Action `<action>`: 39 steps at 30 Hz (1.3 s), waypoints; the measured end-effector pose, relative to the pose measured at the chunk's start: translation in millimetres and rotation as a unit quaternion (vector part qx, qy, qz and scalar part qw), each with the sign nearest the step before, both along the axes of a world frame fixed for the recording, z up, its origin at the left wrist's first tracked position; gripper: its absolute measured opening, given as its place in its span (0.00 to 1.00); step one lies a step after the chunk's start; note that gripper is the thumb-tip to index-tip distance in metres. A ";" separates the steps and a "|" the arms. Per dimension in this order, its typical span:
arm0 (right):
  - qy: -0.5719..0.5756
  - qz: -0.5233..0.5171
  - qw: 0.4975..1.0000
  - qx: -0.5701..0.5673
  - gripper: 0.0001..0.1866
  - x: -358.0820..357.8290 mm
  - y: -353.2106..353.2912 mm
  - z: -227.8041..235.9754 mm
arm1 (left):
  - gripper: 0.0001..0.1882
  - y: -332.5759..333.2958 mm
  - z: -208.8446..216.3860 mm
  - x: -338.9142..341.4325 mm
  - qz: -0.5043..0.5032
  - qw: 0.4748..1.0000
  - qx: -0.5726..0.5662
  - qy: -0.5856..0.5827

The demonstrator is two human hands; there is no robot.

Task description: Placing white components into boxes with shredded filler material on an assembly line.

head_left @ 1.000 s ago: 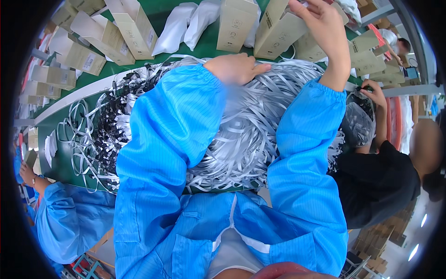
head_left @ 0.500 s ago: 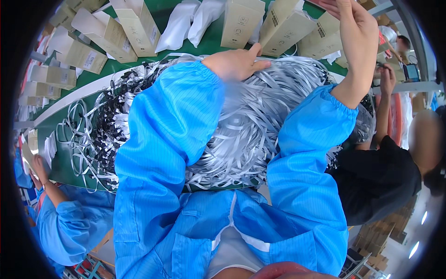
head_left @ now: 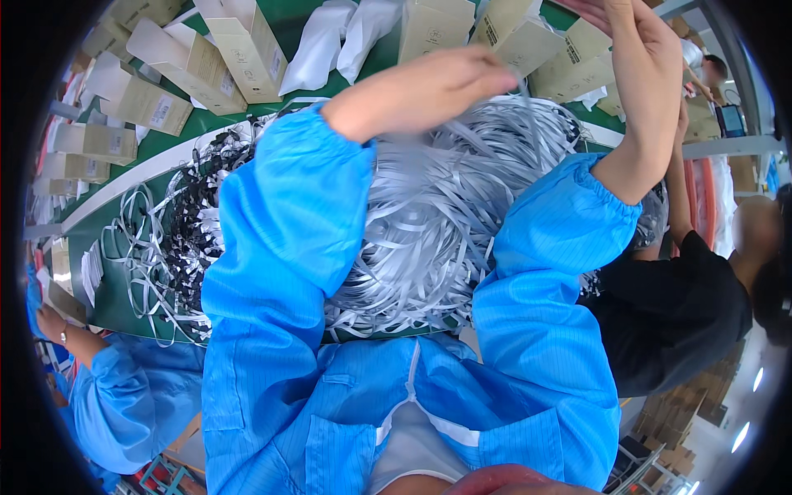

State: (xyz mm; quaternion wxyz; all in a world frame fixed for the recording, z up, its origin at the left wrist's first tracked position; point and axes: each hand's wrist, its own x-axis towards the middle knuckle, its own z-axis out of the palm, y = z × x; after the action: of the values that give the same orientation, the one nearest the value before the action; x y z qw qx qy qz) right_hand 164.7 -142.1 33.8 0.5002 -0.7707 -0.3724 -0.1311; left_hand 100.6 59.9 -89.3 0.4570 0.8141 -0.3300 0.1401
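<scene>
My left hand (head_left: 429, 89), smeared by motion, is raised over the far side of a big heap of flat grey-white straps (head_left: 429, 223). One flat strap (head_left: 530, 115) runs up from the heap to its closed fingertips. My right hand (head_left: 648, 54) is at the far right by the top edge, beside the open cartons, fingers stretched out to the left. The frame cuts off its fingertips, and nothing shows in it. Black-ended pieces (head_left: 188, 231) of the straps bunch at the heap's left side.
Open beige cartons (head_left: 243, 54) stand in a curved row along the far side of the green table (head_left: 124, 309). White wrapped packets (head_left: 318, 45) lie among them. A person in blue (head_left: 136, 396) is at left, another in black (head_left: 668, 313) at right.
My left hand has lifted off the straps and moved slightly right, its fingers closing with a strap at the tips. My right hand has shifted slightly right.
</scene>
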 end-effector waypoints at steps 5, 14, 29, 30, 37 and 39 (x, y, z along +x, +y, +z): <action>0.140 0.194 0.970 0.043 0.25 -34.1 10.5 5.2 | 0.35 12.5 63.8 -25.3 -0.051 0.989 -0.121 -0.073; 0.247 0.328 0.912 -0.013 0.20 -35.0 46.4 -14.8 | 0.36 10.6 123.2 -71.6 0.092 0.943 -0.319 0.002; 0.088 0.096 0.979 0.156 0.19 -36.4 -4.5 13.7 | 0.30 61.7 125.4 -100.9 0.386 0.902 -0.091 0.170; 0.041 0.061 0.983 0.170 0.19 -47.3 5.0 16.8 | 0.30 57.8 127.7 -103.8 0.404 0.869 0.019 0.286; 0.022 0.092 0.994 0.057 0.22 -74.2 23.9 20.4 | 0.28 2.2 68.2 -58.6 0.197 0.965 -0.165 -0.044; -0.009 0.145 0.988 0.047 0.25 -62.5 26.1 14.8 | 0.28 -18.0 45.8 -40.2 0.099 0.974 -0.197 -0.060</action>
State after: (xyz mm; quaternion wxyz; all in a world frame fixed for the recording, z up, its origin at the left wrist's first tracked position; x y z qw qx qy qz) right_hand 102.2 -116.0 48.7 0.5461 -0.6831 -0.4781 -0.0809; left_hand 60.4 42.0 -43.4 0.5720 0.7266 -0.2403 0.2951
